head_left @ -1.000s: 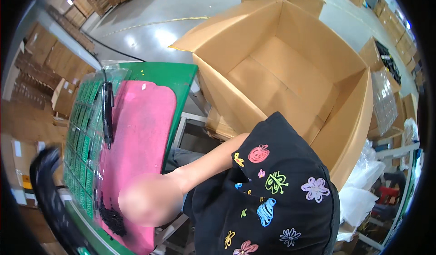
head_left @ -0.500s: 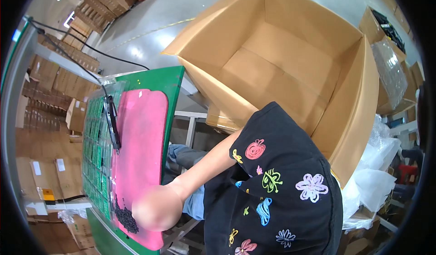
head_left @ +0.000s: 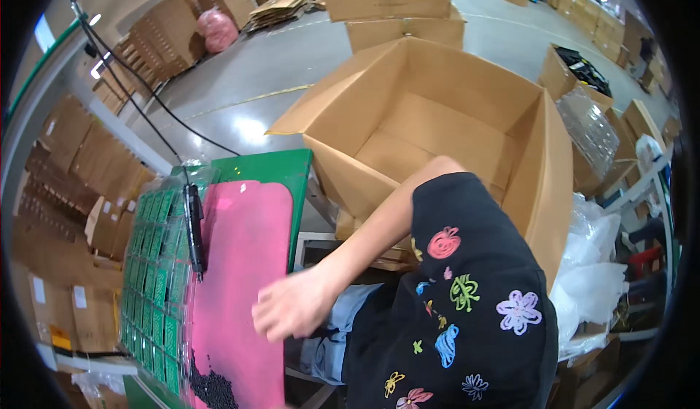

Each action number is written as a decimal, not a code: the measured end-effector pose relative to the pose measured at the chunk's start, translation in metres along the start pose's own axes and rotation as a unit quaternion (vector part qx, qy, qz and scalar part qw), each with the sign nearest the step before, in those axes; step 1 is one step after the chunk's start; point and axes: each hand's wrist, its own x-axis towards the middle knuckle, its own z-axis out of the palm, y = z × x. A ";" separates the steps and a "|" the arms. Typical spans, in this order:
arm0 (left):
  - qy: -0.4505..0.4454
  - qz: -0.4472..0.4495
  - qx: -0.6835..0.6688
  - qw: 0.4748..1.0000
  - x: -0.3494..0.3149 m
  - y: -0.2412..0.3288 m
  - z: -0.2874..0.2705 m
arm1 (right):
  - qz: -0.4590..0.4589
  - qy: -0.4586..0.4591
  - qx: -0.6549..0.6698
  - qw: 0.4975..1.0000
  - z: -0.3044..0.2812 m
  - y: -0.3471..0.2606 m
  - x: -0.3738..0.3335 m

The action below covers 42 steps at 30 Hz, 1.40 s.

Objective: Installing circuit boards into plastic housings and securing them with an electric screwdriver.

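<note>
My right hand [head_left: 297, 304] hangs over the right edge of a pink mat [head_left: 244, 263], palm down. Its fingers are bent and close together, slightly blurred, and hide whatever may be inside. Below it, at the mat's lower left corner, lies a pile of tiny black pieces [head_left: 213, 390]. Beside the mat's left edge are clear plastic trays holding several green circuit boards [head_left: 159, 289]. A slim black electric screwdriver [head_left: 195, 232] hangs on a cable between trays and mat. My left hand is not clearly visible.
A large open cardboard box [head_left: 430, 117] stands beyond the green table [head_left: 288, 165], close to my right forearm. Clear plastic wrap [head_left: 587, 285] is heaped at the right. Stacked cartons [head_left: 69, 241] stand at the left, past a metal frame.
My right hand has moved up and away from the black pile, to the mat's right edge. The view has tilted up, so more floor and boxes show.
</note>
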 end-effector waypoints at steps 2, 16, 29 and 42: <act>-0.069 -0.162 -0.014 0.984 0.021 -0.041 0.032 | 0.159 0.039 -0.130 0.978 -0.017 0.010 -0.036; -0.351 -0.480 -0.033 0.803 0.126 -0.293 0.176 | 0.894 -0.072 -0.134 0.421 -0.152 -0.203 -0.162; -0.131 -0.592 -0.041 0.794 0.149 -0.347 0.269 | 0.681 0.121 -0.502 0.519 -0.052 -0.204 -0.156; -0.106 -0.566 -0.061 0.815 0.131 -0.363 0.237 | 0.349 0.905 0.207 0.129 -0.027 -0.195 -0.174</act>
